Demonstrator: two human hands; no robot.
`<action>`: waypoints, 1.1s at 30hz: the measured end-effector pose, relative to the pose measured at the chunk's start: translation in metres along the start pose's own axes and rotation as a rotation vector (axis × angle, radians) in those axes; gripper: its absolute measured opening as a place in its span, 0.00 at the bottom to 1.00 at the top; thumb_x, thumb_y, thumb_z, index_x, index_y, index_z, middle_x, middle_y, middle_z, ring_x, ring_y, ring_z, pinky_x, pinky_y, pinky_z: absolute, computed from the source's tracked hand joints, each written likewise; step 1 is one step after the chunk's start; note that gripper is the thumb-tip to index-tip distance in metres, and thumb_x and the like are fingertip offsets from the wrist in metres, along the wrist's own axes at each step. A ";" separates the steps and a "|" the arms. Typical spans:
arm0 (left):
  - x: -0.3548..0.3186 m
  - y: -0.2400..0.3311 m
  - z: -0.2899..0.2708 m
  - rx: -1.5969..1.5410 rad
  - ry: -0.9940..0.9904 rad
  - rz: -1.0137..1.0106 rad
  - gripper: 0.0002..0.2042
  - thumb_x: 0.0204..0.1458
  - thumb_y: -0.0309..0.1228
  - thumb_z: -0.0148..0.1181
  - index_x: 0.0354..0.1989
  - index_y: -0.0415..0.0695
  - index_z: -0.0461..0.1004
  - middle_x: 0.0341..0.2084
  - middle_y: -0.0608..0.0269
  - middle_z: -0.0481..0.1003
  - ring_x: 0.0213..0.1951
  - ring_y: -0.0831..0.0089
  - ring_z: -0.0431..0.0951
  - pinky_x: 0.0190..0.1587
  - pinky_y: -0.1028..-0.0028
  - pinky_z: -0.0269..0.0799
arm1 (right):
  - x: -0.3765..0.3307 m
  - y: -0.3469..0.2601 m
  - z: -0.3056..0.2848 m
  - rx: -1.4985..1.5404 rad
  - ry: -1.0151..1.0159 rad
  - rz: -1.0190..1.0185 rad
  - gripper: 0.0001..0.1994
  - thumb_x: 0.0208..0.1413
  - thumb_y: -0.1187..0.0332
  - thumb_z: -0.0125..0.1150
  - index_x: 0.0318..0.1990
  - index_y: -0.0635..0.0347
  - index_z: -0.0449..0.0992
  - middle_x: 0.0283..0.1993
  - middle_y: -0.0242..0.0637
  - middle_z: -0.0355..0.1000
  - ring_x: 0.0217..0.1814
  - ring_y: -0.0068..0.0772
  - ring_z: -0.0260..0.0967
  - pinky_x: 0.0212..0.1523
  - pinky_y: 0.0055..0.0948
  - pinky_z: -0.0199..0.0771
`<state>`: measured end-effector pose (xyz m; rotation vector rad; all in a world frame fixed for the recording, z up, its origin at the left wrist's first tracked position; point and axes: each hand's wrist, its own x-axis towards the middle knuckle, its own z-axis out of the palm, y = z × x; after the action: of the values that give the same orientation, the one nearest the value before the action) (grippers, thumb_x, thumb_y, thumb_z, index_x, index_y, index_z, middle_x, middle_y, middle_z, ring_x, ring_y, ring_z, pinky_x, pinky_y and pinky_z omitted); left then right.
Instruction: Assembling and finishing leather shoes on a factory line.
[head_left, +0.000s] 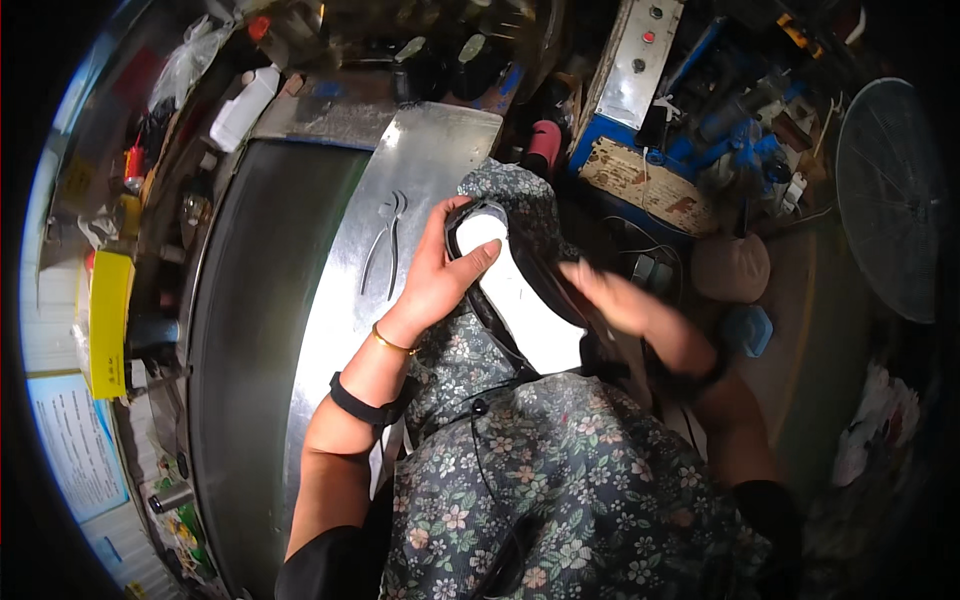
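L hand (435, 280) w/ thin gold bangle and black wristband has its grip closed on the black-rimmed shoe upper w/ white insole (520, 300), thumb pressed on the white part, at frame centre over the floral-print lap. R hand (620, 300) at 3 o'clock of it is blurred; touches the rim, can't tell how far its grip is closed. At 10 o'clock, metal pliers (385, 245) lie on the shiny steel surface (340, 330). Farther, 11 o'clock, white plastic bottle (243, 108).

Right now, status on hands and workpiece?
Left hand grips shoe upper at its toe. Right hand blurred beside it, grip unclear. Pliers lie clear on metal table.
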<state>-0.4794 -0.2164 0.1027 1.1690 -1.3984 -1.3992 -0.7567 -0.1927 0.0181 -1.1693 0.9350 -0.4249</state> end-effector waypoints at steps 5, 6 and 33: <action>0.001 0.005 0.008 0.069 0.078 0.017 0.29 0.54 0.28 0.65 0.62 0.38 0.59 0.47 0.58 0.71 0.46 0.73 0.72 0.51 0.74 0.70 | -0.043 -0.075 0.068 -0.620 0.222 0.101 0.32 0.68 0.53 0.45 0.72 0.61 0.48 0.69 0.58 0.55 0.72 0.52 0.54 0.67 0.40 0.56; 0.003 0.003 0.007 0.129 0.094 0.043 0.29 0.55 0.30 0.64 0.63 0.38 0.59 0.49 0.56 0.72 0.47 0.71 0.74 0.52 0.72 0.70 | -0.035 -0.073 0.070 -0.616 0.221 0.095 0.32 0.68 0.53 0.45 0.72 0.61 0.48 0.69 0.58 0.55 0.72 0.52 0.54 0.67 0.40 0.56; -0.061 -0.049 0.029 -0.021 0.380 0.070 0.31 0.68 0.51 0.29 0.67 0.36 0.57 0.59 0.53 0.68 0.60 0.67 0.66 0.66 0.70 0.55 | 0.004 -0.024 0.107 -0.336 0.357 -0.606 0.40 0.67 0.57 0.49 0.71 0.74 0.32 0.69 0.69 0.49 0.72 0.61 0.51 0.69 0.41 0.53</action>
<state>-0.4908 -0.1479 0.0565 1.2814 -1.1405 -1.0717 -0.6641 -0.1415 0.0482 -1.7261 0.9665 -1.0179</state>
